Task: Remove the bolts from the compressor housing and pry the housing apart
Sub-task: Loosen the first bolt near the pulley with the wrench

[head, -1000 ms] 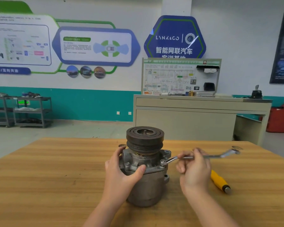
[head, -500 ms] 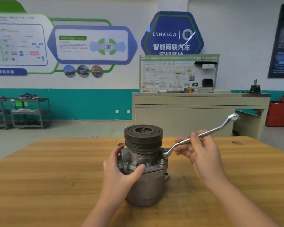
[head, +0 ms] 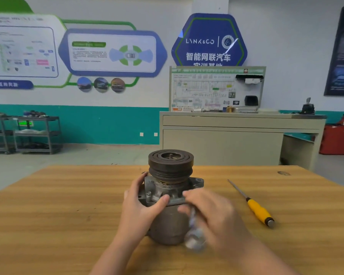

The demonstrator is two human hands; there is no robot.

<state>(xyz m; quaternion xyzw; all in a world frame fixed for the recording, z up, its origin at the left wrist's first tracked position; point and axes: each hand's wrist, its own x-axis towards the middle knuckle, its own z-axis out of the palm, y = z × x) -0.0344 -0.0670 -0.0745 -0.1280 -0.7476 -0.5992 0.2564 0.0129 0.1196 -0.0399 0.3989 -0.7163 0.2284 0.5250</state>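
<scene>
A grey metal compressor [head: 167, 221] stands upright on the wooden table [head: 58, 205], its dark grooved pulley [head: 170, 164] on top. My left hand [head: 141, 207] grips the housing's flange from the left, thumb across the front. My right hand [head: 213, 213] is blurred in front of the compressor's right side and holds a silver wrench [head: 194, 235], whose blurred end points down toward me. One bolt head [head: 148, 194] shows on the flange near my left fingers.
A screwdriver [head: 252, 205] with a yellow handle lies on the table to the right of the compressor. A beige cabinet [head: 226, 139] stands behind the table; metal shelf carts [head: 36, 133] are at the far left and a red bin [head: 337, 138] at the far right.
My right hand swung the wrench off the right-side bolt, up, then down in front of the compressor. The left hand kept its grip on the housing.
</scene>
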